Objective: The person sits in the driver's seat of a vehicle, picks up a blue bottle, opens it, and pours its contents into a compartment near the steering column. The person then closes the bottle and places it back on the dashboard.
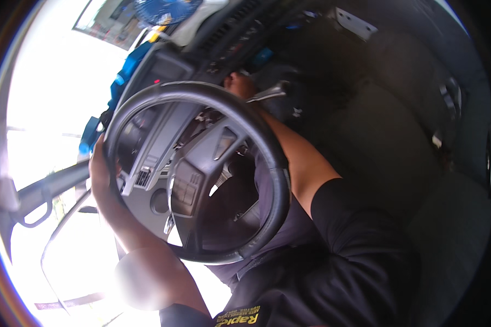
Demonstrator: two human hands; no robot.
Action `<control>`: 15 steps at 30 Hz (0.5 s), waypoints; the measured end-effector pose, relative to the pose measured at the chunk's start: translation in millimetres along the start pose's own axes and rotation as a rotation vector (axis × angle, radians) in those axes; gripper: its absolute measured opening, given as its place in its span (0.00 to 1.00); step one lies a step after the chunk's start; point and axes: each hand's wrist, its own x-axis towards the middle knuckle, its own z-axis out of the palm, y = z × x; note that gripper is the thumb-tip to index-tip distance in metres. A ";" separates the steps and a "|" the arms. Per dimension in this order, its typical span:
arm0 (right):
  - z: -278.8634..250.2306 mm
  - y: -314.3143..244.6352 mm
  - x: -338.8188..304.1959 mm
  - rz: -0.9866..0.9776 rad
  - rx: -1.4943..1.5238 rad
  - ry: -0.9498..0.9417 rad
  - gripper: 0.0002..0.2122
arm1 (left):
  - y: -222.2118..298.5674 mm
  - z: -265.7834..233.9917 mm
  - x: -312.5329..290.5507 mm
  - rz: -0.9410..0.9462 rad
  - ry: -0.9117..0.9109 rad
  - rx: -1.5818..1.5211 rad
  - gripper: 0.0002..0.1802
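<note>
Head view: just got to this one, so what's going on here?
A person sits behind a black steering wheel. Their left hand grips its left side. Their right hand, partly hidden by the wheel, is up by the dashboard, near a shiny lever; whether it touches anything can't be made out.

A glossy black steering wheel [281, 199] with a dark-grey hub [188, 191] sits at the view's nine o'clock; beyond it, toward one-thirty, slants a shiny gear lever [271, 92].

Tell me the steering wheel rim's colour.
Black: the steering wheel rim shows best in the head view.
</note>
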 end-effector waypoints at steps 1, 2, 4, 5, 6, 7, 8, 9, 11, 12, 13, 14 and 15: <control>-1.7 0.3 2.0 -0.007 0.011 0.000 0.12 | 1.3 -1.8 0.5 0.008 -0.010 0.056 0.31; -5.7 1.4 6.1 0.024 0.021 -0.060 0.12 | 1.4 -3.4 0.9 0.026 -0.044 0.038 0.31; -21.2 3.6 10.8 0.081 -0.071 -0.283 0.11 | 1.2 -7.2 3.6 0.057 -0.120 0.047 0.32; -31.4 3.2 9.2 0.019 -0.044 -0.370 0.11 | 1.0 -9.5 5.3 0.048 -0.148 0.065 0.32; -41.8 0.0 4.5 -0.030 -0.010 -0.401 0.11 | -0.7 -12.0 5.9 0.035 -0.128 0.077 0.33; -54.1 -2.9 -2.6 -0.087 0.033 -0.415 0.11 | -2.2 -11.2 6.9 0.024 -0.119 0.101 0.34; -65.7 -8.7 -10.1 -0.156 0.066 -0.420 0.11 | -5.0 -12.5 6.4 0.131 -0.162 0.055 0.35; -77.4 -15.5 -22.5 -0.213 0.094 -0.431 0.11 | -4.2 -12.6 8.8 0.125 -0.151 0.115 0.35; -96.4 -33.6 -45.5 -0.349 0.123 -0.437 0.11 | -6.4 -13.3 8.4 0.245 -0.152 0.207 0.33; -104.3 -43.6 -57.3 -0.410 0.121 -0.442 0.11 | -6.4 -13.3 8.4 0.268 -0.166 0.213 0.34; -109.8 -54.3 -66.2 -0.480 0.115 -0.437 0.11 | -7.3 -14.4 7.2 0.324 -0.175 0.211 0.34; -113.2 -64.5 -74.0 -0.537 0.109 -0.433 0.11 | -5.6 -14.1 7.5 0.306 -0.168 0.274 0.30; -116.6 -73.6 -82.2 -0.585 0.097 -0.427 0.11 | -12.2 -16.3 0.9 0.467 -0.161 0.353 0.26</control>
